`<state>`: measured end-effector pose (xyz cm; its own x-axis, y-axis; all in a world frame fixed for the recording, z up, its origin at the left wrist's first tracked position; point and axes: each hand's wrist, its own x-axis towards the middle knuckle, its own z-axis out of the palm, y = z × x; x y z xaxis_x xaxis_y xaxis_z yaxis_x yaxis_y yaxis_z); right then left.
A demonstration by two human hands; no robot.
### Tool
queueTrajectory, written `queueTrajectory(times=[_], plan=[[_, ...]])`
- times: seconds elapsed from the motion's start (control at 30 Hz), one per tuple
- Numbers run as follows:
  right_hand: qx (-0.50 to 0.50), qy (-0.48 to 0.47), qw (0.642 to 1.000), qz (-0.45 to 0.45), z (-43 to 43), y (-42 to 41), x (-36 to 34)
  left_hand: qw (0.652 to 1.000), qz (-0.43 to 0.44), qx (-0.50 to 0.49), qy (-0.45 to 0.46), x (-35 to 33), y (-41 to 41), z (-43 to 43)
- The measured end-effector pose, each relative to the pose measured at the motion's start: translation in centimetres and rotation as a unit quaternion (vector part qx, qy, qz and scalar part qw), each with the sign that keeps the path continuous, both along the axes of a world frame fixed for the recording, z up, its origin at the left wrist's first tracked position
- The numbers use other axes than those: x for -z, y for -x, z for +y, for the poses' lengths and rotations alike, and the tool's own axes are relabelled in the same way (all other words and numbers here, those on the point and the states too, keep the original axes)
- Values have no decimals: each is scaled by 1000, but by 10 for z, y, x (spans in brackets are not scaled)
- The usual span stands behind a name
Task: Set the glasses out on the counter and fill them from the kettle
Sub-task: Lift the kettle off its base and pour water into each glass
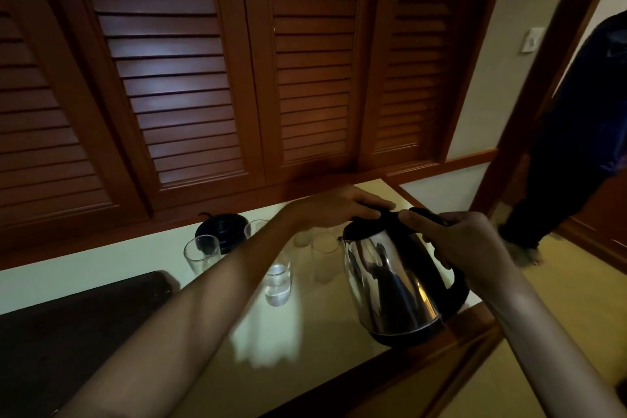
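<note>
Now | right hand grips kettle | one glass holds water

Dim, warm light; glare on kettle; bright patch on counter; motion blur, wide-angle bending at edges.

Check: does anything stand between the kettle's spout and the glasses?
Nothing visible blocks the nearest glass beside the kettle. The left hand rests on the lid; its forearm crosses the part-filled glass.

Louvered wooden doors all along the back, some dark flat tray lower left, light switch on the wall, someone in dark clothes on the right.
</note>
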<state>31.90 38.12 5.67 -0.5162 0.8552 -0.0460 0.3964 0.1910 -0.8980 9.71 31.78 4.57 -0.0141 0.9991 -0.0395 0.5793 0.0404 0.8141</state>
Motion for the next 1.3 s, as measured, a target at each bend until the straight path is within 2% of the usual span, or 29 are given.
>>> queueTrajectory(times=[0.07, 0.53, 1.3], plan=[[-3, -26, 1000, -3, 7, 3, 1, 1000, -15, -8, 2, 1, 2, 5], [-27, -40, 997, -65, 36, 28, 3, 996, -85, -39, 1, 13, 12, 9], [-74, -61, 990, -106, 52, 41, -4, 993, -100, -68, -10, 19, 15, 6]])
